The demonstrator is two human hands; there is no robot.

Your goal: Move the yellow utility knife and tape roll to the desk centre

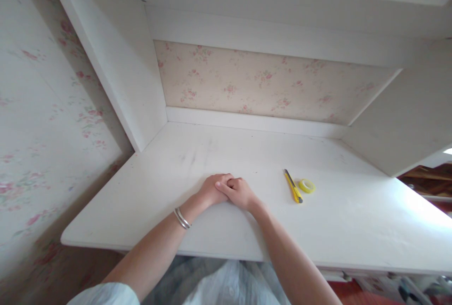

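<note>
My left hand (213, 189) and my right hand (242, 193) are clasped together on the white desktop, fingers folded over one another. The right thumb lies across the left hand. No object shows between them, though the inner sides of the palms are hidden. A silver bangle circles my left wrist. To the right of my hands lies a yellow utility knife (293, 186), its dark tip pointing away from me. Close beside it, on its right, a roll of yellow tape (303, 188) lies flat. Neither hand touches the knife or the tape.
The white desk (148, 201) has a rounded front left corner. Side panels (120, 60) rise at left and right, and a shelf (282, 8) overhangs the back. Flowered wallpaper (229, 79) covers the wall behind. Items sit below the desk's front right edge.
</note>
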